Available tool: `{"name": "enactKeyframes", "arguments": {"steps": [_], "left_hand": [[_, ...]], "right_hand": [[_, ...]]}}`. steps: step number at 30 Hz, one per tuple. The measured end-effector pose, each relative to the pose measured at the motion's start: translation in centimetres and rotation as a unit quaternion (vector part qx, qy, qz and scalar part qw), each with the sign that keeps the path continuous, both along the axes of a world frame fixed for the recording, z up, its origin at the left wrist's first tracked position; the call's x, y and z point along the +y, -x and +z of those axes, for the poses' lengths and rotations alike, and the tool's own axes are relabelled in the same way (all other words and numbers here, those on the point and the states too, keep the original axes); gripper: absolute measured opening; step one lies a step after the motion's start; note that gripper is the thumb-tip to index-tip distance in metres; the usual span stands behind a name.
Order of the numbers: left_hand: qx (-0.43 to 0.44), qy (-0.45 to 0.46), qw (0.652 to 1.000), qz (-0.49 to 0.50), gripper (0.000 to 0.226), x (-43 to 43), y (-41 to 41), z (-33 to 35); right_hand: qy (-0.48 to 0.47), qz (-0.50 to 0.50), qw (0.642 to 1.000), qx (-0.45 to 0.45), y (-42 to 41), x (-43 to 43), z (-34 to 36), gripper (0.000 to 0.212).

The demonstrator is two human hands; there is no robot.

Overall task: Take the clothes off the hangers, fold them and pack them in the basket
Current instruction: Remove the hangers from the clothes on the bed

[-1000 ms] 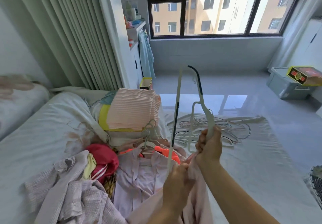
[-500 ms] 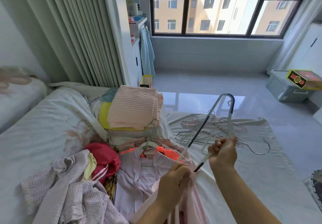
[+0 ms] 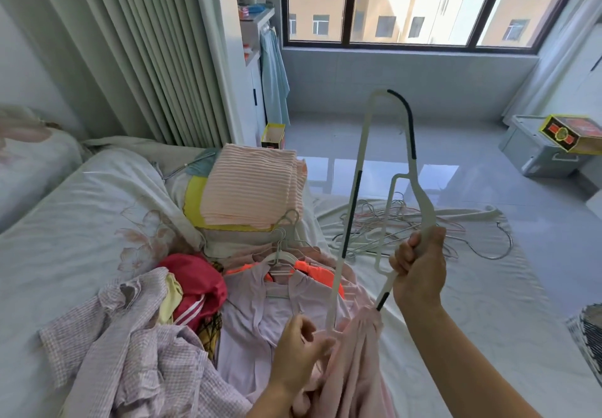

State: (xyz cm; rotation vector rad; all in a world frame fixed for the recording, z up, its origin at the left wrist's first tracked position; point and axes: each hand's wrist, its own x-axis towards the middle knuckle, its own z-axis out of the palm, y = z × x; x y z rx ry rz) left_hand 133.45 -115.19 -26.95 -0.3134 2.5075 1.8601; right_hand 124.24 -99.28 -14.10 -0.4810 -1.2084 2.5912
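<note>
Right hand [image 3: 418,268], fingers curled round the neck of a white plastic hanger with black grip strips [image 3: 355,196], holds it upright. Left hand [image 3: 298,352] pinches the pale pink garment [image 3: 355,372] hanging from its lower end, above the bed's [image 3: 65,222] near edge.

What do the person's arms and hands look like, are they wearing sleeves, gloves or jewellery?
Both forearms are bare as far as the frame shows, with no sleeves in view. The left hand and right hand wear no gloves. No watch, bracelet or ring shows on the wrists or visible fingers.
</note>
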Motion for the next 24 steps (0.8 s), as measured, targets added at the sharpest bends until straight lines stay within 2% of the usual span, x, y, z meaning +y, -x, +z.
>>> {"name": "enactKeyframes", "arguments": {"steps": [2, 4, 6, 7, 11, 14, 16, 18, 22, 24], "left_hand": [[-0.071, -0.001, 0.994, -0.081, 0.053, -0.1, -0.3, -0.4], [-0.097, -0.019, 0.983, -0.157, 0.040, 0.7, -0.4, -0.5], [-0.117, -0.052, 0.976, -0.174, 0.017, 1.6, -0.4, -0.2], [-0.132, -0.091, 0.974, -0.159, 0.014, 1.9, -0.4, 0.0], [-0.138, -0.252, 0.952, -0.110, 0.038, 0.8, -0.1, 1.8], [-0.121, -0.317, 0.934, -0.108, 0.047, -0.6, 0.2, 4.6], [-0.102, -0.330, 0.934, -0.091, 0.055, -1.7, 0.5, 6.1], [-0.077, -0.323, 0.942, -0.051, 0.051, -3.8, 0.4, 7.7], [-0.026, -0.257, 0.965, 0.036, 0.058, -9.8, -1.8, 10.6], [-0.027, -0.237, 0.968, 0.071, 0.061, -12.7, -3.8, 12.3]], "right_hand": [[0.041, 0.000, 0.999, -0.010, 0.0, 0.1, 0.3, 0.050], [0.076, -0.005, 0.997, -0.009, -0.1, 0.0, 0.4, 0.051], [0.067, -0.015, 0.998, 0.001, 0.0, 0.1, 0.5, 0.052], [0.050, -0.019, 0.999, 0.008, 0.1, 0.4, 0.6, 0.054], [-0.084, -0.022, 0.996, 0.029, 0.5, 2.2, 0.1, 0.051], [-0.167, -0.007, 0.986, 0.016, 0.1, 2.3, -1.4, 0.051], [-0.176, -0.001, 0.984, -0.005, -0.1, 2.2, -2.6, 0.049], [-0.203, 0.008, 0.979, -0.026, 0.0, 2.5, -3.7, 0.042], [-0.313, 0.058, 0.944, -0.088, 0.6, 4.3, -6.2, 0.045], [-0.346, 0.073, 0.927, -0.123, 0.8, 5.0, -7.5, 0.045]]}}
